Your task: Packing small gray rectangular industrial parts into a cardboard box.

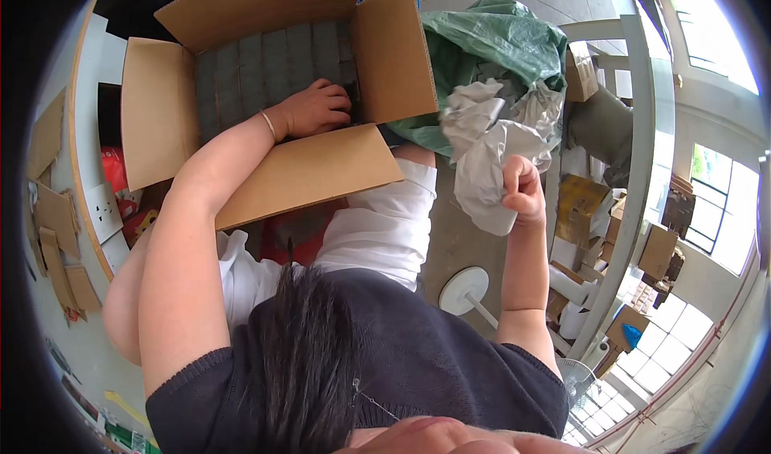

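An open cardboard box [297, 169] stands in front of me, its flaps folded outward. Tight rows of dark grey blocks [261, 64] fill it. My left hand [316, 108] reaches in over the near flap to the right near corner. Its fingers are bent down there, and whatever they grip is hidden. To the right of the box, my right hand [524, 189] pinches a crumpled sheet of whitish paper [488, 189]. More crumpled paper lies behind it, at the mouth of a green woven plastic sack [514, 40].
A grey metal frame [638, 132] with shelves of cardboard and rolls rises on the right. Below my right hand stands a white round base with a pole [464, 290]. Flattened cardboard pieces [58, 237] lie at the far left. A red bag [114, 167] sits left of the box.
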{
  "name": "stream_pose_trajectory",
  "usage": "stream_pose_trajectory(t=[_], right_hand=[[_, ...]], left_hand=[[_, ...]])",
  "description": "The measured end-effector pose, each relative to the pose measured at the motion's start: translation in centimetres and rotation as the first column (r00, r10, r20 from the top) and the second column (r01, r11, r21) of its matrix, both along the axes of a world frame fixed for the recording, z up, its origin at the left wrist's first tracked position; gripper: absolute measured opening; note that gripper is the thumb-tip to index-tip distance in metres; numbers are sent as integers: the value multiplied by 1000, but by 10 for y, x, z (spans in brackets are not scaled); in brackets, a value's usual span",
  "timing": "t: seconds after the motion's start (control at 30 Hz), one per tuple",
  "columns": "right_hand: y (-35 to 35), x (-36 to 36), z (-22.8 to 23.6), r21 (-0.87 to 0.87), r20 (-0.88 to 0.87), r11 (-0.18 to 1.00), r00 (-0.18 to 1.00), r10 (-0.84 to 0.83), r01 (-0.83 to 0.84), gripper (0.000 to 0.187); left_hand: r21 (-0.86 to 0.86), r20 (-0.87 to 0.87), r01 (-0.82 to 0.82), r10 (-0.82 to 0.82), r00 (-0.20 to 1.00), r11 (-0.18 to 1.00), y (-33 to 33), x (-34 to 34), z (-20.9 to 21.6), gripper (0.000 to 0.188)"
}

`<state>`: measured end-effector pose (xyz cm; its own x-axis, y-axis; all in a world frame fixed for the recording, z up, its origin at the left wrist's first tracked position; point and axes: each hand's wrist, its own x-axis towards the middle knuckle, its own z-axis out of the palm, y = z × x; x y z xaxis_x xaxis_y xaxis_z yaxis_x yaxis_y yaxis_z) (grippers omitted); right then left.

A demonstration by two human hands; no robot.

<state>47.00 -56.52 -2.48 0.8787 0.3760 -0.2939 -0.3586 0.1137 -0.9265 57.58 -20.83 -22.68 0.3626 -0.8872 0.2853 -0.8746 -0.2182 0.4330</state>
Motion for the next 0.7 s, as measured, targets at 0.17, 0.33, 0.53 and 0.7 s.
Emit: stream_pose_trajectory(t=[0.17,0.33,0.53,0.7], right_hand=[[45,7,78,577,246,817,954,-170,-3,24],[115,65,87,647,275,683,939,208,-340,26],[175,121,-24,-550,148,789,898,414,-273,25],[193,121,-82,-899,-438,-430,126,890,-86,25]], left_hand=[[4,22,3,-3,1000,1000,-5,3,-1,19],[19,35,11,-12,999,1000,-6,6,-5,21],[-225,-549,-139,-8,836,964,-11,0,-25,36],[96,-79,-25,32,996,995,0,6,-12,32]])
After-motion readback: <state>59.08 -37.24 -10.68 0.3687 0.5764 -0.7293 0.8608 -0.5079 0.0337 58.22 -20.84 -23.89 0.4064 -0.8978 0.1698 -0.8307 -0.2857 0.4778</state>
